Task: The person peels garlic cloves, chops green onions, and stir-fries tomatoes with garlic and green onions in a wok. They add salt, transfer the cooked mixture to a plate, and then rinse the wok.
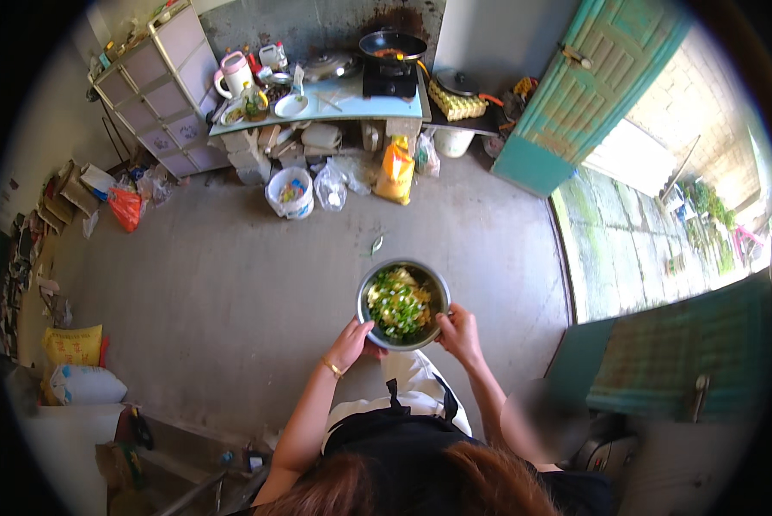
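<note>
Between both hands, in front of my body, is a round metal bowl (361, 303). Chopped green scallions and pale yellow pieces, possibly egg, fill much of it as a food mixture (399, 304). My left hand (352, 342) grips the left rim, thumb on top and fingers partly hidden under the bowl. On the right rim, my right hand (457, 327) holds with thumb and bent fingers. The bowl is held above the grey floor, tilted so its contents face the camera.
Ahead stands a blue-topped counter (350, 109) with a wok (392, 45) on a black cooker (389, 80). A white bucket (290, 193) and a yellow bag (396, 171) sit on the floor before it. At right, a green door (592, 97) stands open to a paved yard (624, 232).
</note>
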The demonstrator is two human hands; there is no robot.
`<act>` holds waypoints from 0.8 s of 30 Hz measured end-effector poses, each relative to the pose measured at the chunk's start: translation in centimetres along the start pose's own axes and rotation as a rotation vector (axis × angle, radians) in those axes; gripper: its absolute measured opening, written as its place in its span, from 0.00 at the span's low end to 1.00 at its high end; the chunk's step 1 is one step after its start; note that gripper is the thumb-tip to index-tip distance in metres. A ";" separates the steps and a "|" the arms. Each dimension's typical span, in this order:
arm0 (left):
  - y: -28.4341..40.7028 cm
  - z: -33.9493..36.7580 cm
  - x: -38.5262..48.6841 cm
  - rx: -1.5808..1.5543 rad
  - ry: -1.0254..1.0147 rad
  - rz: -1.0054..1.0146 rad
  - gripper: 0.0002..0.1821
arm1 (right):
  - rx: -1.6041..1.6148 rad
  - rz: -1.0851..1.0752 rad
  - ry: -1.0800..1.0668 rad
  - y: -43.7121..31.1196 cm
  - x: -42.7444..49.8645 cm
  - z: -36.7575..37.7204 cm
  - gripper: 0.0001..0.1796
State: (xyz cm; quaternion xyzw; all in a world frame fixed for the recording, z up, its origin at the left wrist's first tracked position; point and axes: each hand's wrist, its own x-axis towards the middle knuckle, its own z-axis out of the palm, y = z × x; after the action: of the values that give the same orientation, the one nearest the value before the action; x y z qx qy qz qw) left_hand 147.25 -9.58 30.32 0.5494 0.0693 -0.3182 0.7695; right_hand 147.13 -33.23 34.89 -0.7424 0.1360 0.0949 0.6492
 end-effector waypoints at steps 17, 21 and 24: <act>23.2 -17.7 25.0 -0.449 0.695 0.365 0.10 | -0.209 -0.163 0.006 -17.0 50.9 -7.6 0.23; 29.1 -20.8 30.5 -0.446 0.718 0.423 0.10 | -0.236 -0.214 0.091 -19.2 57.6 -9.8 0.23; 34.9 -19.7 35.2 -0.463 0.746 0.451 0.14 | -0.247 -0.278 0.074 -21.9 64.3 -9.1 0.24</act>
State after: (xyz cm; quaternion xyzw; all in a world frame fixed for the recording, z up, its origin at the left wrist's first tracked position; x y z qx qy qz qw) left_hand 199.47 0.19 34.60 0.4416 0.2884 0.0985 0.8439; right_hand 214.73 -44.65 36.26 -0.8310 0.0434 -0.0071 0.5546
